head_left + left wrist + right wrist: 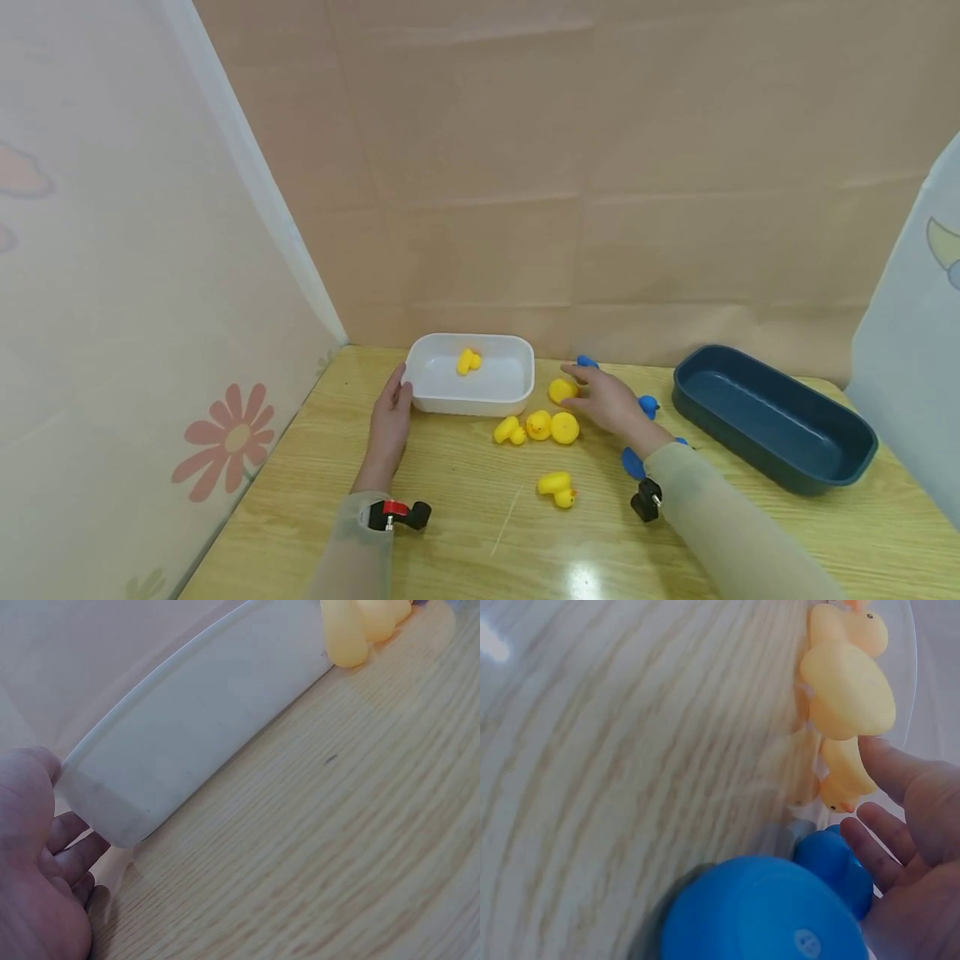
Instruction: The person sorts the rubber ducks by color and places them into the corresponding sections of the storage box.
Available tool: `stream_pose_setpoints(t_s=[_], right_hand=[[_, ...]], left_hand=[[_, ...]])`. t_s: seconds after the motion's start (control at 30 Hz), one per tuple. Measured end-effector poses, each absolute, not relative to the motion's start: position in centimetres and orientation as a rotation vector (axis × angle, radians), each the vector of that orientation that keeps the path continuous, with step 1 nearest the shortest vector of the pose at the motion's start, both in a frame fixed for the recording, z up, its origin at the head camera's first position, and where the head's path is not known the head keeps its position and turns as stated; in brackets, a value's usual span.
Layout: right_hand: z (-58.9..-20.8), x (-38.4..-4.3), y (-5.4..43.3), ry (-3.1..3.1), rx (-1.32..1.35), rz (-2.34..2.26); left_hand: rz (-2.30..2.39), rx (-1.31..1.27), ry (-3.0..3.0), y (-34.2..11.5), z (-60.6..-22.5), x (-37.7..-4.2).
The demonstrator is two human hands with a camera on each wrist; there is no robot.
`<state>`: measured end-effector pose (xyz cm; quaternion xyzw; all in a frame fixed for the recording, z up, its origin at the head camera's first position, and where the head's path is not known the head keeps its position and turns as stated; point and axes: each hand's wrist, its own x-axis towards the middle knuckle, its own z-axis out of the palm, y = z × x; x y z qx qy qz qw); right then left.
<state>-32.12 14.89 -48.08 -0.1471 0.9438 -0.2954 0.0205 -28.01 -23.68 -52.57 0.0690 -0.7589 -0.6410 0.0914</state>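
Observation:
A white tub stands at the back with one yellow rubber duck lying inside. My left hand holds the tub's left end; in the left wrist view the thumb meets the rim and the fingers bend behind the corner. Right of the tub, my right hand reaches over a yellow duck, thumb and fingers spread on either side of it. Whether they touch that duck is unclear. In the right wrist view, a blue duck lies close to the fingers.
Several yellow ducks lie in front of the tub, one yellow duck nearer me. Blue ducks lie around my right forearm, partly hidden. A dark blue tub stands on the right. Brown paper covers the back wall.

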Motion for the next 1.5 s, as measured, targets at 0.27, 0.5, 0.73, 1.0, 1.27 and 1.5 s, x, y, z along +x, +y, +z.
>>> stream_pose_setpoints(t_s=[0.27,0.5,0.73,1.0,1.27,1.5], right_hand=[[-48.7,-32.1,15.0,2.937,-0.455,-0.874],[-49.0,-32.4,15.2,2.968,-0.478,-0.830],[-49.1,-32.5,15.4,2.985,-0.502,-0.801],[-48.5,-31.8,15.5,2.994,-0.492,-0.869],[-47.0,-30.7,15.1,3.039,-0.510,-0.985],[-45.5,-29.9,14.7,3.060,-0.608,-1.118]], left_hand=[[-1.885,0.187,-2.252,-23.9,-52.7,-27.8],[-1.863,0.182,-2.257,-23.8,-52.7,-28.1],[-1.853,0.152,-2.242,-23.8,-52.7,-28.4],[-1.826,0.119,-2.248,-23.8,-52.5,-28.3],[-1.788,0.085,-2.251,-24.0,-52.5,-28.7],[-1.774,0.104,-2.259,-23.7,-52.2,-28.4]])
